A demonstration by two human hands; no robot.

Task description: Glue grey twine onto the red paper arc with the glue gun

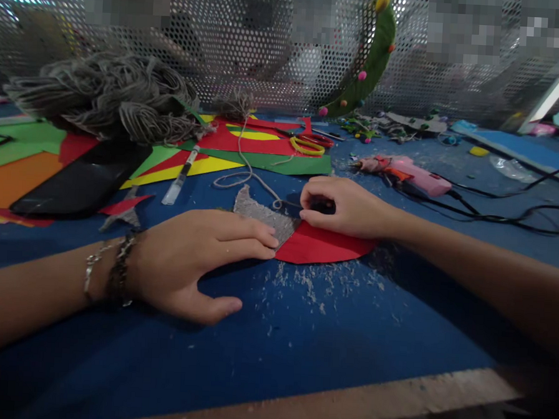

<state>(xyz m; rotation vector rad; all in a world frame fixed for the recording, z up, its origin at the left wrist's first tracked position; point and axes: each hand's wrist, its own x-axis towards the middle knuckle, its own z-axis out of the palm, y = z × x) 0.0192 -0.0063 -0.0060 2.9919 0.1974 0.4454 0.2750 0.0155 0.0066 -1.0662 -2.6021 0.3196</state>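
Observation:
A red crescent-like cutout (327,244) lies on the blue tabletop, its left part covered with rows of grey yarn (260,215). My left hand (183,257) rests flat with fingers stretched out and thumb apart; its fingertips press on the yarn-covered part. Over the red part, my right hand (349,207) pinches thumb against forefinger on a grey yarn strand (258,178). That strand loops back to a small yarn bundle (235,104) behind. The far left tip of the cutout points up, and its right end is partly under my right hand.
A pink glue gun (417,174) with a black cord lies right. Yellow-and-red scissors (311,145), coloured sheets (286,164), a marker (182,173), a black phone (82,177) and a big grey yarn skein (121,95) lie behind. A perforated metal screen (264,52) stands at the back.

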